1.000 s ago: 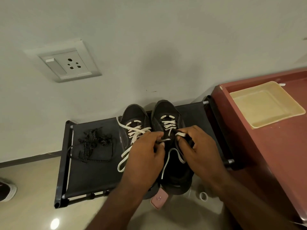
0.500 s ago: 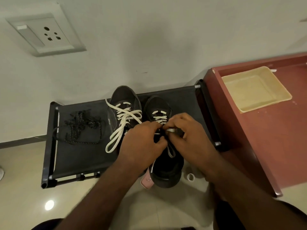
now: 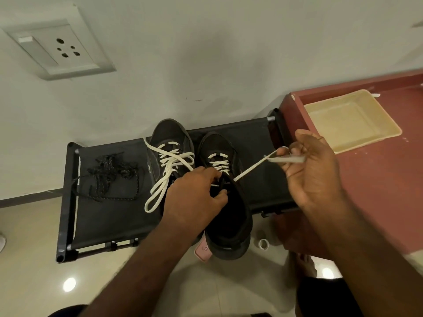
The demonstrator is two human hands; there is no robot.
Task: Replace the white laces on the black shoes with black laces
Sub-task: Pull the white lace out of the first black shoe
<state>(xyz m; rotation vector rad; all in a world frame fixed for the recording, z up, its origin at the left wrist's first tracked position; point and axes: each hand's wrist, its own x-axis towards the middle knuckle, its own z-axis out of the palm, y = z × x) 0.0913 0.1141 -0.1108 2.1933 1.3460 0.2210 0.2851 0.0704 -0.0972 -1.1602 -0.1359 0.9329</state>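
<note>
1. Pinched in the right hand point(image 3: 313, 170), a white lace point(image 3: 251, 168) is held tight, up and right of the black shoe point(image 3: 231, 216).
2. That shoe's top is gripped by the left hand point(image 3: 194, 197).
3. On the rack point(image 3: 109, 223), well to the left, black laces point(image 3: 109, 177) are piled.

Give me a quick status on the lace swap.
Right hand holds white lace taut from right shoe. Left hand grips that shoe at eyelets. Black laces untouched on rack.

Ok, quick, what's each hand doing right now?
Left hand: closed, pinching the nearer black shoe at its lacing.
Right hand: closed, pinching the white lace, stretched taut from that shoe.
</note>
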